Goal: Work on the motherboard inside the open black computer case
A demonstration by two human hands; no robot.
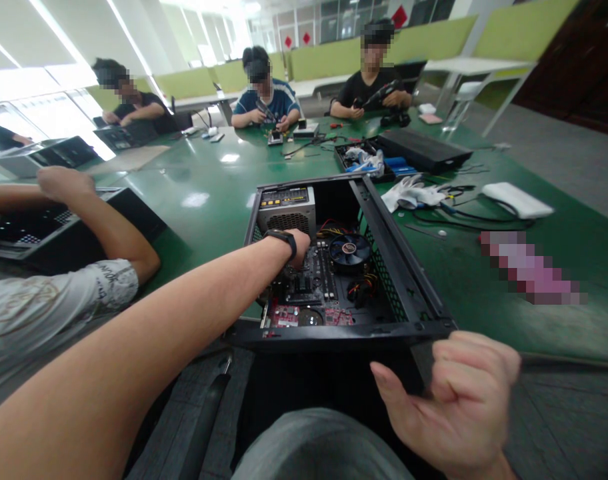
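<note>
A black computer case [401, 267] lies open on its side at the table's near edge. Inside are a power supply [287, 217], a motherboard [309, 283], a round cooling fan [351, 251] and a red circuit card [287, 315]. My left hand [300, 245], with a dark band on its wrist, reaches into the case beside the power supply, over the motherboard. Its fingertips are hidden, so any hold there does not show. By the case's near right corner, my right hand [454, 393] has its fingers curled in and its thumb sticking out. Nothing shows in it.
White gloves [414, 193], cables and a white cloth pack [517, 200] lie right of the case. Behind stands a black tray [341, 160] with gloves. Another person's arm [119, 233] leans over a second case [139, 210] at left. Several people sit across the green table [209, 173].
</note>
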